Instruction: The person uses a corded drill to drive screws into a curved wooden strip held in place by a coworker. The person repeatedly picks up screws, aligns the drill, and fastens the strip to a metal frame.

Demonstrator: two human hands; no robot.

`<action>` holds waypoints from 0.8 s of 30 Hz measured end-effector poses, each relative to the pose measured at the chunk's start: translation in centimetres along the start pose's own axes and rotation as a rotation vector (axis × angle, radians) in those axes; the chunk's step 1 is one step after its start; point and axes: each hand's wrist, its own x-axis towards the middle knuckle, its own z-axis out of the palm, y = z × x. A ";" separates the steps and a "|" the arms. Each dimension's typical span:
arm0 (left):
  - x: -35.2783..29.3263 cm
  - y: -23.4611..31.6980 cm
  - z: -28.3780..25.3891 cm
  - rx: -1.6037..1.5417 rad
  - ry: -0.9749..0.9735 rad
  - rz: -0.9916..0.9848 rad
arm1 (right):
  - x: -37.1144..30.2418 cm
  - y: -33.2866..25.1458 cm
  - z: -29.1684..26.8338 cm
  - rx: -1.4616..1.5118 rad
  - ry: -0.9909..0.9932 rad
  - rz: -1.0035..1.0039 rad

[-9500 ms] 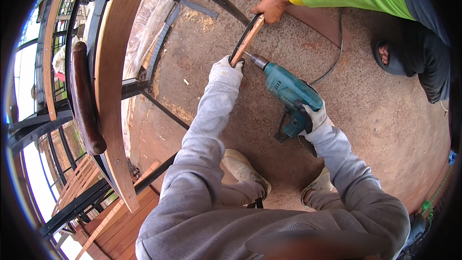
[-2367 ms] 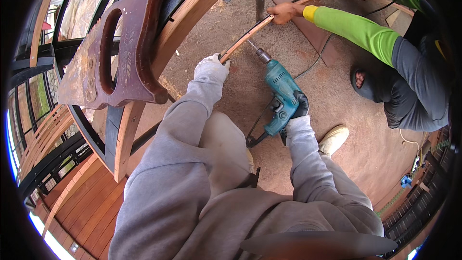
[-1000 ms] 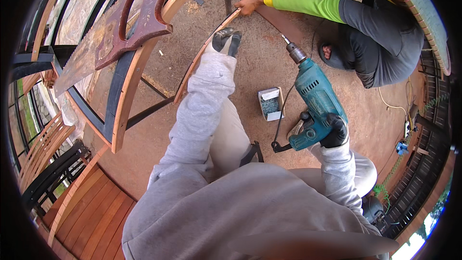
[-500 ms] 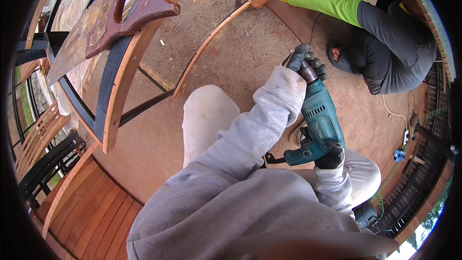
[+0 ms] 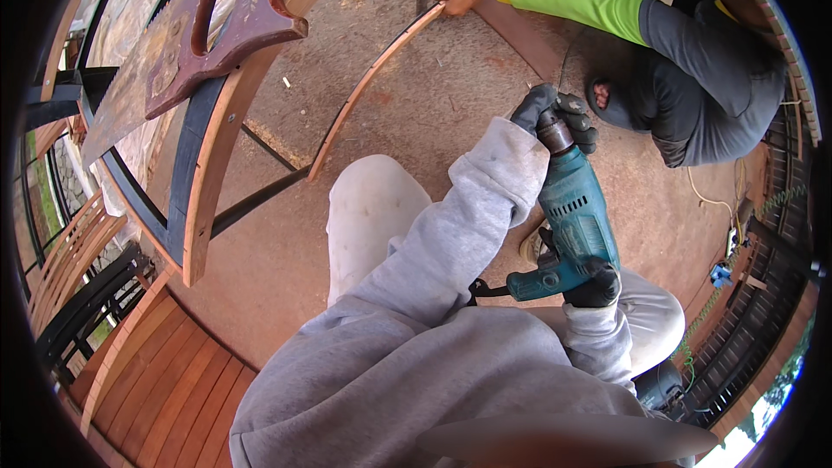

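Shifted off strip (image 5: 371, 74), left hand (image 5: 536, 107) is wrapped round chuck (image 5: 555, 136); if drill (image 5: 575, 204), clasped by right hand (image 5: 596, 284), is triggered, glove (image 5: 573, 107) may be snagged.

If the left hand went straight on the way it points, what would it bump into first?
Beyond the drill that the left hand grips by its nose, the crouching co-worker's foot looks first in line, though depth is unclear and the hand might pass above it.

Drill chuck (image 5: 555, 134) — partly covered, saw (image 5: 186, 65) cropped
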 end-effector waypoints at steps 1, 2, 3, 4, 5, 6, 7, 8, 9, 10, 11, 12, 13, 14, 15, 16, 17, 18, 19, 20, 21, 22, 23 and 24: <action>-0.6 0.0 0.7 0.020 0.007 0.017 | -0.2 0.0 0.0 0.001 0.001 0.002; -0.9 0.4 0.8 0.032 0.032 0.041 | -0.2 0.2 -0.1 0.002 -0.017 0.010; -1.2 0.8 0.8 0.044 0.059 0.067 | -0.2 0.3 -0.3 -0.001 -0.037 0.018; -1.3 1.3 0.6 0.039 0.098 0.089 | 0.1 0.4 -0.3 0.001 -0.061 0.031; -1.0 1.1 0.8 0.024 0.108 0.080 | -0.5 0.0 -0.2 0.003 -0.041 0.023; -0.8 1.0 1.0 0.008 0.120 0.075 | -0.8 -0.2 -0.1 0.004 -0.023 0.013; -0.7 0.9 1.4 -0.015 0.118 0.091 | -1.0 -0.3 0.2 0.004 -0.012 0.004; -0.5 0.9 1.5 -0.029 0.104 0.096 | -1.0 -0.4 0.4 0.011 -0.008 -0.002; -0.3 0.9 1.5 -0.043 0.089 0.102 | -1.0 -0.4 0.4 0.018 -0.006 -0.009; -0.1 0.8 1.1 -0.056 0.061 0.090 | -1.1 -0.4 0.5 0.028 -0.005 -0.016; 0.0 0.9 0.4 -0.073 0.037 0.088 | -0.9 -0.4 0.6 0.031 -0.012 -0.015; 0.2 0.9 -0.3 -0.115 0.013 0.081 | -0.7 -0.4 0.7 0.038 -0.021 -0.014; 0.3 0.9 -1.0 -0.157 -0.013 0.072 | -0.6 -0.4 0.7 0.036 -0.025 -0.007; 0.5 0.7 -1.4 -0.199 -0.038 0.063 | -0.6 -0.4 0.5 0.037 -0.025 -0.003; 0.1 1.1 -1.2 -0.144 0.006 0.089 | -0.3 -0.5 0.5 0.014 -0.047 0.024; -0.1 1.3 -0.5 -0.091 0.053 0.114 | 0.0 -0.7 0.6 -0.010 -0.067 0.046; -0.3 1.2 0.1 -0.032 0.100 0.117 | -0.1 -0.6 0.4 -0.023 -0.069 0.061; -0.6 1.1 0.7 -0.038 0.073 0.116 | -0.2 -0.5 0.3 -0.049 -0.042 0.063; -0.9 1.0 1.1 -0.042 0.047 0.115 | -0.2 -0.4 0.3 -0.075 -0.015 0.065; -0.9 0.9 1.2 -0.035 0.076 0.108 | -0.3 -0.4 0.3 -0.106 0.015 0.064; -0.9 0.7 1.2 -0.027 0.104 0.099 | -0.4 -0.3 0.3 -0.137 0.046 0.061; -1.0 0.5 1.1 -0.014 0.119 0.141 | -0.6 -0.3 0.2 -0.167 0.079 0.056; -1.1 0.8 0.9 -0.005 0.141 0.205 | -0.2 -0.3 0.3 -0.205 0.093 0.062; -1.3 1.1 0.6 0.003 0.162 0.268 | -0.2 0.0 0.0 -0.201 0.032 0.037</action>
